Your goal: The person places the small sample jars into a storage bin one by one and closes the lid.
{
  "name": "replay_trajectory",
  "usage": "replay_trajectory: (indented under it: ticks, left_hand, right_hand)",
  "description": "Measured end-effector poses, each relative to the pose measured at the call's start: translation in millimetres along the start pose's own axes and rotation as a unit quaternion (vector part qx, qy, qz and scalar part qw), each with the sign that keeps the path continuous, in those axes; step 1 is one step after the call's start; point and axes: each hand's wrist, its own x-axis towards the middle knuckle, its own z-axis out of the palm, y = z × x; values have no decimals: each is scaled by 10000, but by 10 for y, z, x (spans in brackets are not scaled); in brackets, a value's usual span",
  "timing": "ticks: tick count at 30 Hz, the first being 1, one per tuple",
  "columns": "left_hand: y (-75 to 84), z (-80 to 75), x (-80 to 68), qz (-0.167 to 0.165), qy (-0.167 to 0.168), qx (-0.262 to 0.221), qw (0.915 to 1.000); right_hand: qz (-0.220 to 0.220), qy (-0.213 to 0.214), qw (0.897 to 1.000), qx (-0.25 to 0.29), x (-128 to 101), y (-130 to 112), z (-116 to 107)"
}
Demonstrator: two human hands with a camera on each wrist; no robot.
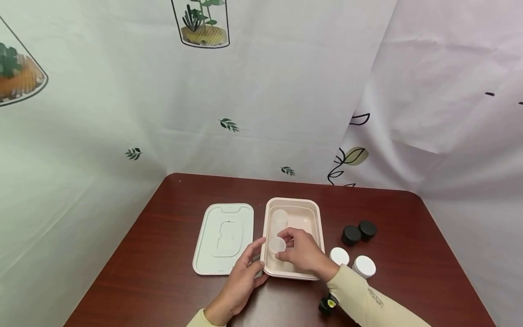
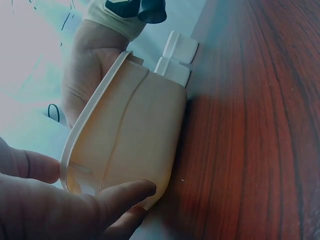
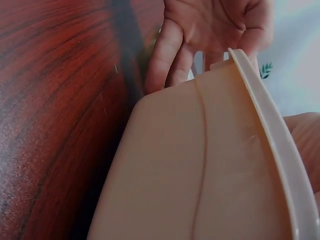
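Observation:
A beige rectangular plastic container (image 1: 307, 221) stands uncovered on the table. Inside it, my right hand (image 1: 304, 252) pinches a small round translucent white jar (image 1: 277, 245) near the left wall. Behind that jar, another translucent jar (image 1: 280, 217) sits along the same side. My left hand (image 1: 239, 282) rests its extended fingers against the container's near left corner. In the left wrist view, a fingertip (image 2: 47, 167) touches the container's rim (image 2: 90, 107), while other fingers lie along its side wall. The container's wall hides the right fingers from the right wrist view.
A pale rectangular lid (image 1: 202, 245) lies flat left of the container. To the right are two black round jars (image 1: 351, 235) and two white round jars (image 1: 364, 266). Printed cloth (image 1: 286, 91) hangs behind the dark red wooden table (image 1: 135, 277).

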Motion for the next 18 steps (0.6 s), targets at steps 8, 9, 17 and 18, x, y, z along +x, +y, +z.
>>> replay_trajectory:
  ticks: [8, 9, 17, 18]
  left_hand:
    - [-7, -2, 1, -11, -12, 8, 10000]
    - [-8, -1, 2, -17, -12, 13, 10000]
    - [-15, -2, 19, 20, 11, 33, 10000]
    - [-15, -2, 20, 15, 11, 28, 10000]
  right_hand:
    - [165, 100, 9997, -126, 60, 8, -2]
    - [183, 97, 9997, -129, 64, 13, 3]
    - [234, 155, 9993, -233, 75, 22, 16]
    - [254, 166, 9993, -230, 70, 16, 15]
